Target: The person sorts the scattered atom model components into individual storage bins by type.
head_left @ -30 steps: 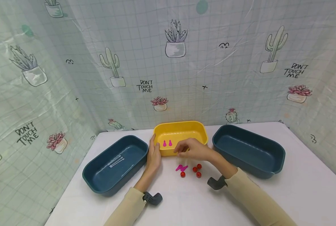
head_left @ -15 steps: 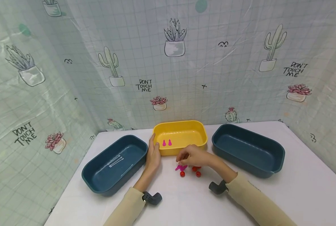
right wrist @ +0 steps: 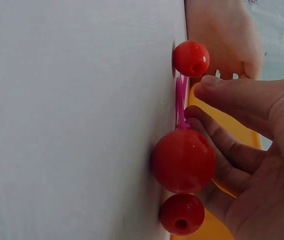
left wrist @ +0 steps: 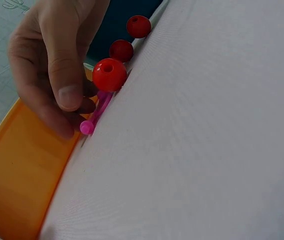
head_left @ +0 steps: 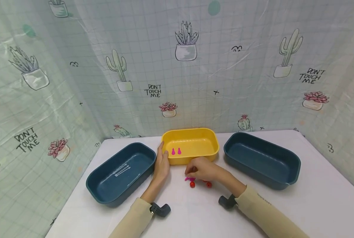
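Observation:
My right hand (head_left: 205, 169) reaches down over the table in front of the yellow bin (head_left: 177, 161). Its thumb and fingers are bent and stand apart around the small pink plastic pieces (head_left: 192, 179), which have a wide end and a thin neck. In the right wrist view a gap shows between thumb and fingertips beside the pink pieces (right wrist: 180, 97). Red beads (right wrist: 184, 161) with holes lie close by, some partly hidden by this hand in the head view. My left hand (head_left: 162, 168) rests along the bin's left side, fingers stretched out.
Two more pink pieces (head_left: 176, 151) lie inside the yellow bin. On the left, a dark blue bin (head_left: 105, 199) holds several thin pale rods (head_left: 122, 170). Another dark blue bin (head_left: 261, 162) stands at the right. A patterned curtain (head_left: 200, 76) hangs behind the white table.
My right hand has come down from the yellow bin's front rim to the pink pieces on the table. The left hand has stayed at the bin's side.

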The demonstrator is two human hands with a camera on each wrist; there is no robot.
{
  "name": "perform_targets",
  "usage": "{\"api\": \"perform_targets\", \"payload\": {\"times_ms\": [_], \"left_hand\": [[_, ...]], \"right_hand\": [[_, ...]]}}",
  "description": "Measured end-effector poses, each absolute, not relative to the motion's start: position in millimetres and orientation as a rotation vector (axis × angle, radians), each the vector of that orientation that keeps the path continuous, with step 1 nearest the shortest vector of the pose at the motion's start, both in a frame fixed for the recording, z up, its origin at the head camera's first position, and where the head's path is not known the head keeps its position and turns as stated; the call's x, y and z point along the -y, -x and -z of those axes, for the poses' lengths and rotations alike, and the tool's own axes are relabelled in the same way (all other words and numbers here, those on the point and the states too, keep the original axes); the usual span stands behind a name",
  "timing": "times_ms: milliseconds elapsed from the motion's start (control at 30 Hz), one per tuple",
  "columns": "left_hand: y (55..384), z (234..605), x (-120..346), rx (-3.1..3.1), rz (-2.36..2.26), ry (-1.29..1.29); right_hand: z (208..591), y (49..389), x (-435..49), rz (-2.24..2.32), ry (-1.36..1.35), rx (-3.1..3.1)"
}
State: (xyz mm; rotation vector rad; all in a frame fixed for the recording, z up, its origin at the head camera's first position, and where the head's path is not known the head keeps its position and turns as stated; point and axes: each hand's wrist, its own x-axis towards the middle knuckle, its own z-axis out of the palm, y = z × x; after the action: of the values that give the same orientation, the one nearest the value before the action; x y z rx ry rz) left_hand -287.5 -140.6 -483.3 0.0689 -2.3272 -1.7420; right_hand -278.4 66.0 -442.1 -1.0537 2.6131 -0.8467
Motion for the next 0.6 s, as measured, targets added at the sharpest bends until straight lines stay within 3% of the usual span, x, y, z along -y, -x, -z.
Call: {"api": "perform_targets", "payload": {"times_ms": [600], "left_hand": [[286.9,481.9,141.2,2.307,1.735,-0.028]], "right_hand": [[445.0,272.5,-61.9,0.67,1.073,-2.754]]}}
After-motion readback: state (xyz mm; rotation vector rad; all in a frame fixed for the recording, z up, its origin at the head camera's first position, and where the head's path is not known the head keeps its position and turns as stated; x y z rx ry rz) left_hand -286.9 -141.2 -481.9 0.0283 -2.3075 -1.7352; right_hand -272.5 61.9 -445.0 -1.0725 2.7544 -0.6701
